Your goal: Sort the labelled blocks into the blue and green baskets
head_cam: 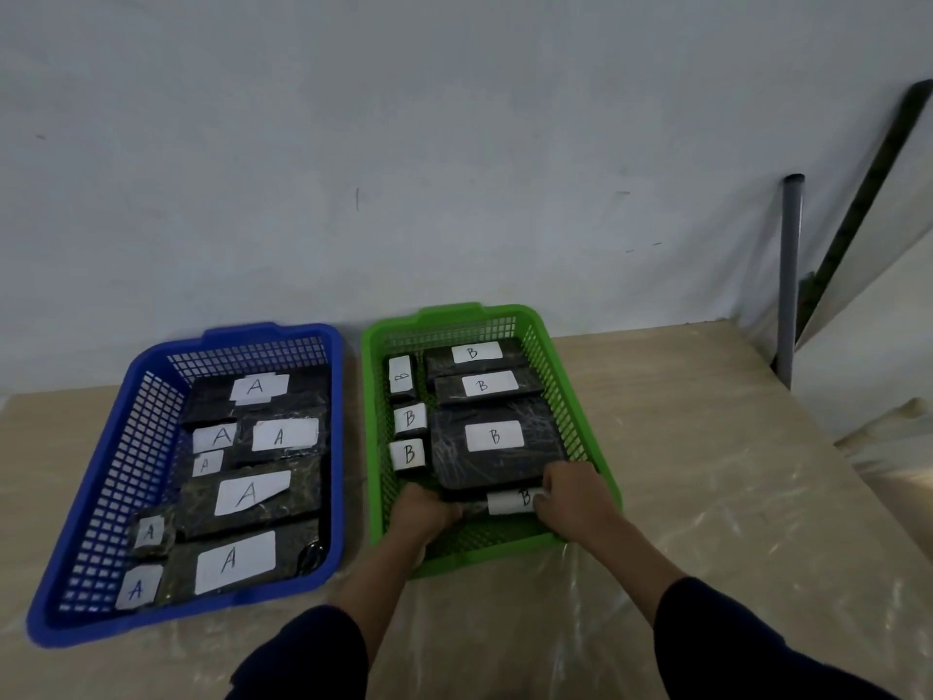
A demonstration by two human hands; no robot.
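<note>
A blue basket on the left holds several black blocks with white labels marked A. To its right, a green basket holds several black blocks labelled B. Both hands reach into the near end of the green basket. My left hand and my right hand grip the two ends of one long black block with a B label, lying low along the basket's front wall. A large B block sits just behind it.
The baskets stand side by side on a beige table covered with clear plastic sheet, against a pale wall. A grey pipe and a slanted dark bar rise at the right, past the table's far corner.
</note>
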